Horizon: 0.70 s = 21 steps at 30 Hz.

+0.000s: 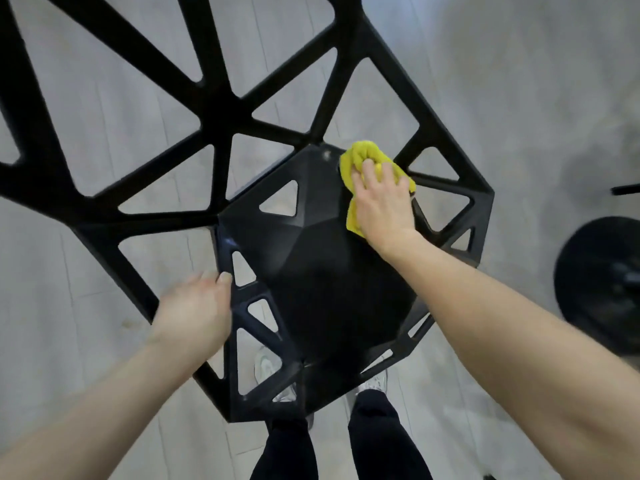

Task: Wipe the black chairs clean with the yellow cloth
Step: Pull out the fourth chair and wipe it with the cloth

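A pale grey floor (pixel 519 81) of long planks fills the room below, seen through the triangular openings of a black chair (pixel 311 271). The chair's lattice back spreads across the upper left, and its faceted seat lies in the middle.

The left hand (pixel 197 306) comes in from the lower left, blurred, and lies at the seat's left edge. Its fingertips (pixel 223 278) touch the rim beside a small triangular opening; whether the other fingers curl under the edge cannot be told.

Below the seat, between the two forearms, dark trouser legs (pixel 377 441) and pale shoes (pixel 266 367) stand on the floor, the shoes partly seen through the seat's openings.

The right hand (pixel 381 199) reaches across the seat to its far right corner, palm down, forearm stretched out from the lower right. Its fingers (pixel 367 174) are bent over a bunched yellow cloth (pixel 363 155) and press it onto the seat; the cloth bulges past the fingertips and shows along the hand's left side.

To the right of that arm, near the frame's edge, a round black base (pixel 602 282) sits on the floor, blurred.
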{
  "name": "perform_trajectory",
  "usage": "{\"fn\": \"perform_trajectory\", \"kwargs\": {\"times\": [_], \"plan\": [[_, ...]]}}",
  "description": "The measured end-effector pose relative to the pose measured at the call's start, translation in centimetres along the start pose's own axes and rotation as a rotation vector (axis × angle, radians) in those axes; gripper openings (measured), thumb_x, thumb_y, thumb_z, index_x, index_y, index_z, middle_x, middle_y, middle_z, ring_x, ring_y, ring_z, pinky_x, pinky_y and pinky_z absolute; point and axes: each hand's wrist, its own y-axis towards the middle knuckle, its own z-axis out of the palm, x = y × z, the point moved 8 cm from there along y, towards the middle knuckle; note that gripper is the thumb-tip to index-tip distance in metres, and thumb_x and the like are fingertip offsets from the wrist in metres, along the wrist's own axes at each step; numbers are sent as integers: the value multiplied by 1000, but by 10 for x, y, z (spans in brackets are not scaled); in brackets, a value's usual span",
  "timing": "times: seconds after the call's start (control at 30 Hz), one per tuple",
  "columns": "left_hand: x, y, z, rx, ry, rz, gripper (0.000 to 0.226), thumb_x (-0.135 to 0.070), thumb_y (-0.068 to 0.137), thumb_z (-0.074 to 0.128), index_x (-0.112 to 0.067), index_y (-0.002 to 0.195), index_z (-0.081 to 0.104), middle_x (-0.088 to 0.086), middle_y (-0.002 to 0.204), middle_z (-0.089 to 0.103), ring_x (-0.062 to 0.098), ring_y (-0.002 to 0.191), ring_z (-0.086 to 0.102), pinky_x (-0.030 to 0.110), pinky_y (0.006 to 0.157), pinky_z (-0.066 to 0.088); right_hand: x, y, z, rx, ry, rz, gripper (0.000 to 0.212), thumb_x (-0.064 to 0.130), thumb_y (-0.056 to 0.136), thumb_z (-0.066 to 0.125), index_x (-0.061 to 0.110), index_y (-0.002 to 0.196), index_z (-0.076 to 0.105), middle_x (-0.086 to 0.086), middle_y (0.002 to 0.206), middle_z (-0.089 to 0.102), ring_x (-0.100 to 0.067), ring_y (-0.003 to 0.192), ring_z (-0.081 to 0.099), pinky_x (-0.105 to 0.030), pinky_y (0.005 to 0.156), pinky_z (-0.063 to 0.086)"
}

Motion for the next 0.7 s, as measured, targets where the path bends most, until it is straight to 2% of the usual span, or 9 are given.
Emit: {"fn": "perform_trajectory", "kwargs": {"times": [0.1,0.17,0.23,0.3,0.4,0.47,0.5,0.6,0.7], "plan": [[-66,21,-20,-151,-210,132,33,-27,92,60,-13,121,68,4,111,68,31,100,65,45,86,56,-66,-78,31,130,18,167,63,13,94,49,8,156,39,-18,141,48,-38,111,52,-46,77,47],[-102,38,-44,-230,-265,192,41,-30,97,61,-11,132,67,7,127,70,32,113,66,48,98,53,-95,-101,35,109,68,214,59,10,93,48,7,152,43,-20,139,49,-40,112,51,-49,79,49],[-130,58,-58,-195,-273,211,55,-35,106,54,-10,155,51,9,156,54,30,142,52,45,119,40,-92,-83,27,-5,159,198,57,5,92,47,7,149,47,-21,140,50,-44,114,51,-52,80,50],[-142,76,-67,-184,-228,197,65,-38,109,48,-10,166,35,11,173,33,30,156,35,42,128,28,-58,-49,12,-161,176,83,62,5,91,52,11,152,46,-19,148,48,-44,119,50,-52,83,49],[-134,101,-67,-193,-190,74,69,-43,108,49,-2,162,36,20,169,36,37,152,39,47,125,32,-22,-29,18,-182,116,-56,59,14,99,47,14,158,40,-16,156,44,-43,127,49,-52,88,47],[-125,115,-52,-54,-194,-10,77,-51,108,44,5,161,34,23,165,40,40,150,40,48,126,33,-33,-55,33,-117,142,-27,58,15,100,47,13,158,38,-15,157,41,-43,128,47,-52,89,47],[-121,119,-42,20,-188,-31,84,-54,108,41,6,164,26,24,168,34,39,155,35,47,129,29,-41,-79,43,-69,180,-9,59,14,99,50,13,156,40,-15,157,41,-43,128,47,-53,89,47],[-118,124,-24,97,-152,-18,97,-62,106,36,5,169,3,22,179,6,34,167,6,45,136,9,-84,-138,56,-51,403,88,60,8,94,50,18,153,49,-13,154,46,-42,121,49,-55,90,50],[-119,125,-18,96,-124,-12,104,-68,103,33,3,170,-1,21,180,-2,31,168,-1,44,136,3,-158,-130,43,-277,513,379,64,5,91,35,15,150,56,-18,150,50,-41,109,49,-53,95,50]]}}
